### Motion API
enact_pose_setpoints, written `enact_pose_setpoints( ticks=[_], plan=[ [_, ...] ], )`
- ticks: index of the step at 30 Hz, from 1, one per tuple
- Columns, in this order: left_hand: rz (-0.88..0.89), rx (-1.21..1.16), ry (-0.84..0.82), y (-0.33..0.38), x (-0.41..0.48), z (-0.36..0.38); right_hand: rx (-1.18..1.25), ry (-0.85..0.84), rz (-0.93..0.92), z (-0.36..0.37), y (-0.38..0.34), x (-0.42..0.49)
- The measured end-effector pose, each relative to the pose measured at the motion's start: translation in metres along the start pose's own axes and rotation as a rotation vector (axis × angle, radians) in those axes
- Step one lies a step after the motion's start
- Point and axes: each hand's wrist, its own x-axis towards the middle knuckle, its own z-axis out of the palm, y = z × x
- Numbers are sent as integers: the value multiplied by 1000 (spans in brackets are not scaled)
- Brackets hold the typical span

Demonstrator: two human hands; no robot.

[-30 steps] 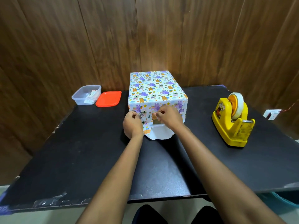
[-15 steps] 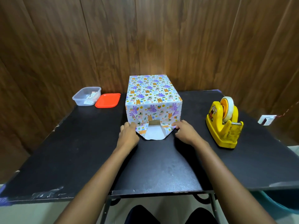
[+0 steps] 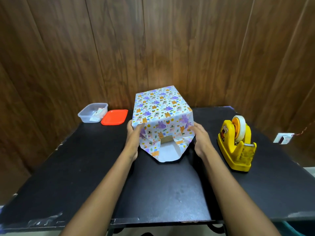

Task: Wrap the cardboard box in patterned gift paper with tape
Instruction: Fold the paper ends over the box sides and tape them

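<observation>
End-fold stage. The cardboard box [image 3: 158,109] sits mid-counter, just in front of the wooden wall [image 3: 153,40]. The gift paper [image 3: 170,130] already covers its top and sides, and only the near end is open. A small patch of bare cardboard [image 3: 166,139] shows there, and below it the bottom flap [image 3: 167,154] lies white side up on the counter [image 3: 153,188]. Your left hand [image 3: 133,135] presses the box's left near corner and your right hand [image 3: 199,136] presses its right near corner. The fingers of both look mostly straight, bracing the side folds rather than gripping anything. Next, as I judge it: crease both side folds tight to the box, lift the bottom flap over the cardboard patch, pin it with one hand and reach for tape with the other. The tape dispenser [image 3: 236,145] stands to the right of the box, well apart, with bare counter between, so the right hand has a clear path to it. The left hand would then have to hold the flap alone, and the loose side folds may spring open. A clear tub [image 3: 92,113] and an orange lid [image 3: 114,117] lie to the left of the box near its far end, clear of the fold. There is broad open counter on the near side of the box. Behind it there is little room before the wall, so turn the box rather than push it back.
</observation>
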Motion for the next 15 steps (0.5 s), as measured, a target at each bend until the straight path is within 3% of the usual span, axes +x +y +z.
enact_pose_setpoints(
  ticks=[3,6,9,12,15],
  plan=[
    [-114,-137,29,-13,-11,6,46,-19,-224,0,-33,-1],
    [-224,-225,2,-22,-31,27,-290,-14,-532,11,-84,-12],
    [-301,-128,-52,-31,-44,46,-592,-70,-734,37,-121,-34],
    [-249,-156,-59,-26,-48,51,-849,-158,-796,63,-114,-56],
    [-195,-452,83,-4,-50,37,-835,-301,-672,75,-93,-77]
  ],
)
